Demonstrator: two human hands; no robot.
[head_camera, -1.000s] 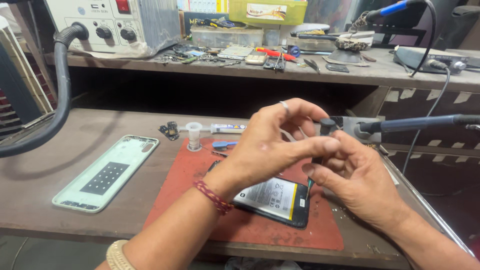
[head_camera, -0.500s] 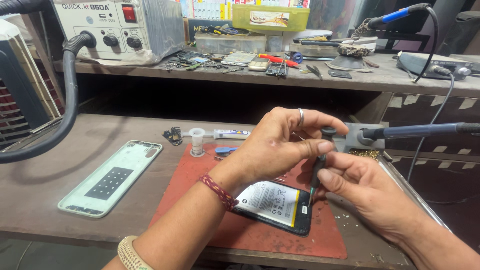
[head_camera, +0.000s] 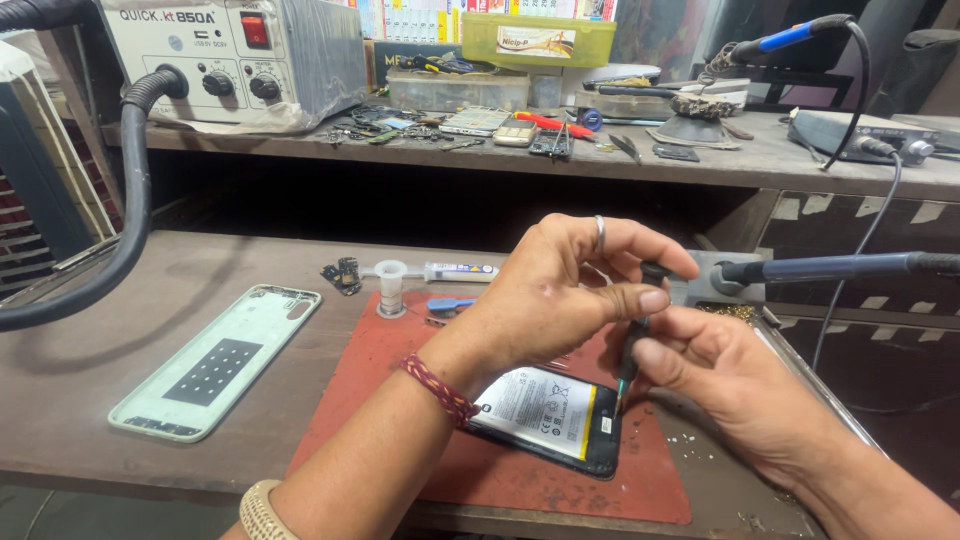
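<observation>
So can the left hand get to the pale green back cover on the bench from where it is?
Probably yes: the back cover lies in the open left of the red mat, nothing across it. But the left hand is busy on the thin dark tool with the right hand.

Both forearms are extended forward; the left hand (head_camera: 560, 300) is arched with fingertips pinched, met by the curled fingers of the right hand (head_camera: 720, 375).

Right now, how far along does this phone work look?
Done: the pale green back cover lies off to the side, leaving the phone open with its battery showing. In hand: left hand and right hand hold a thin dark tool upright over its corner. Left: the cover is not yet refitted.
</observation>
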